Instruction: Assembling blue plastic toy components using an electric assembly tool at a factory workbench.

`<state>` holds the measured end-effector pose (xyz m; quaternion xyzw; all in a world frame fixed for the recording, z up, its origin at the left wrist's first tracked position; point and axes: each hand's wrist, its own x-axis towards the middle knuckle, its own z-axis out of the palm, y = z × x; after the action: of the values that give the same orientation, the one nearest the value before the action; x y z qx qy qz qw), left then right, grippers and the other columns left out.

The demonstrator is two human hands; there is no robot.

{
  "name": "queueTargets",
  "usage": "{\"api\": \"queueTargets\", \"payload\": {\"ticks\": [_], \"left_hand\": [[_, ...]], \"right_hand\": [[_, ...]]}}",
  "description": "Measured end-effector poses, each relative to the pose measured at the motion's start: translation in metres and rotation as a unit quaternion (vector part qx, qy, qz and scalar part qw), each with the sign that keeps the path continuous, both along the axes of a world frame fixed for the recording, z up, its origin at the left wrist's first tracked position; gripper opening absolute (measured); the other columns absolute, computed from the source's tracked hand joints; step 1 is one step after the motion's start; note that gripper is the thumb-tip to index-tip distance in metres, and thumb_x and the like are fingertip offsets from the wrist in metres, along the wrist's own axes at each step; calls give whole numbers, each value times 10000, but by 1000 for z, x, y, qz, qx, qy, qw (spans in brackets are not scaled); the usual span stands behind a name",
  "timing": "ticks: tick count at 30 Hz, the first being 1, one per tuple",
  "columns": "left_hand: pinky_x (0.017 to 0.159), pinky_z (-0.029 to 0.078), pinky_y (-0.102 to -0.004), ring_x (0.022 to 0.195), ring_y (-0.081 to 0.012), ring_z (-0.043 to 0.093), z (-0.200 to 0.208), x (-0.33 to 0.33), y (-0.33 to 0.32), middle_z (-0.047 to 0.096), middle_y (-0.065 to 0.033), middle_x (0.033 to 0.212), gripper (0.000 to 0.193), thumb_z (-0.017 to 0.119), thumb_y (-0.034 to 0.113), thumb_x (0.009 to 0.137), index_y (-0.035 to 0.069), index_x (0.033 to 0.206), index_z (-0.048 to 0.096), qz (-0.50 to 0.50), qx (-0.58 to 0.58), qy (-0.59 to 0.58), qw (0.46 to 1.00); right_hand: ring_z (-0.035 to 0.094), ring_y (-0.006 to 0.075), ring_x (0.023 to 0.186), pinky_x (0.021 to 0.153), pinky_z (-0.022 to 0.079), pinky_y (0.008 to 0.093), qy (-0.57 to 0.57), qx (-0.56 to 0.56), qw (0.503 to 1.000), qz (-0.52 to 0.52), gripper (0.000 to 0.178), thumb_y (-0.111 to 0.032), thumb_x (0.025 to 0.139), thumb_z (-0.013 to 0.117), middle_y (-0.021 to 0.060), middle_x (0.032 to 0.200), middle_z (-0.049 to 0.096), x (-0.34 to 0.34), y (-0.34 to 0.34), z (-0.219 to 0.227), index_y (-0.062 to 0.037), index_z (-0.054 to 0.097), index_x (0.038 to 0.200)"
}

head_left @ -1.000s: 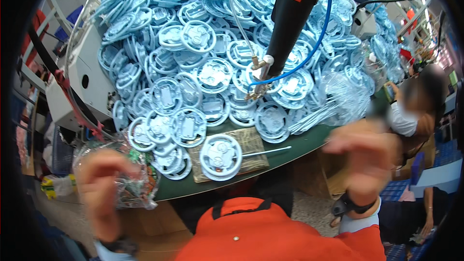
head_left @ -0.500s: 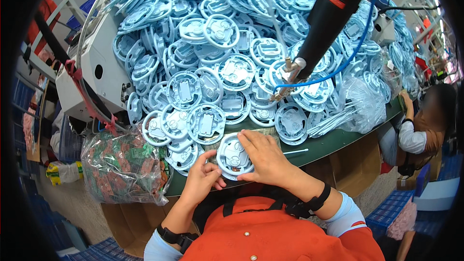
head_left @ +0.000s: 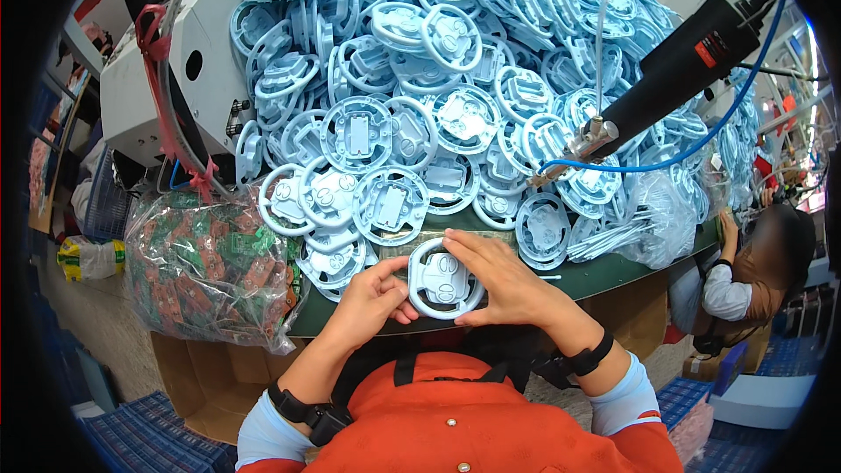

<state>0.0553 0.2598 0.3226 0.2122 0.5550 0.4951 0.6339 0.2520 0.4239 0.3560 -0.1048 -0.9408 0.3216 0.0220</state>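
A light-blue plastic toy steering wheel (head_left: 444, 278) is held at the near edge of the table, its molded face up. My right hand (head_left: 508, 285) spans its right side, fingers at the top of the rim and thumb at the bottom. On the left rim, my left hand (head_left: 375, 302) grips with curled fingers, the index finger stretched along the edge. Just beyond lies a flat, clear-topped strip (head_left: 399, 247) on the green table (head_left: 604, 285), partly covered by the wheel. More wheels like it (head_left: 390, 204) lie close in front of my hands.
A high heap of light-blue wheels (head_left: 469, 118) fills the table. Above its right side hangs a black power screwdriver (head_left: 683, 70) with a blue hose (head_left: 692, 162). A clear bag of green and red circuit boards (head_left: 215, 271) sits left, near a white machine (head_left: 180, 70). Another person (head_left: 745, 276) sits right.
My view has shifted, so the heap and screwdriver appear farther right. The wheel in my hands has turned slightly, and its underside opening now faces nearer me. Both hands stay on it.
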Motion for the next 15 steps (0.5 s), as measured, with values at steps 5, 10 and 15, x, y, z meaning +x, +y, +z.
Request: {"api": "queueTargets", "payload": {"ticks": [5, 10, 15], "left_hand": [[658, 569, -264, 737, -166, 684, -3, -2, 1, 682, -116, 902, 459, 530, 40, 980, -35, 1420, 427, -4, 6, 1, 1000], [646, 565, -264, 724, -164, 679, -1, -2, 3, 674, -118, 876, 478, 499, 18, 979, -71, 1436, 390, -7, -1, 1, 1000], [658, 571, -260, 739, -164, 689, 0, -2, 4, 682, -118, 893, 460, 500, 11, 980, -51, 1427, 412, -13, -4, 7, 1000]], "right_hand": [[367, 337, 1398, 1112, 324, 468, -5, -7, 1000, 14, 1080, -297, 604, 891, 179, 1538, 337, -5, 5, 5, -17, 330, 1484], [368, 334, 1399, 1111, 329, 468, -11, 3, 1000, 22, 1088, -295, 602, 891, 178, 1540, 333, -6, 7, 4, -19, 325, 1489], [371, 329, 1398, 1105, 338, 471, -10, 11, 999, 30, 1096, -297, 599, 894, 186, 1535, 336, -7, 7, 4, -16, 322, 1491]]}}
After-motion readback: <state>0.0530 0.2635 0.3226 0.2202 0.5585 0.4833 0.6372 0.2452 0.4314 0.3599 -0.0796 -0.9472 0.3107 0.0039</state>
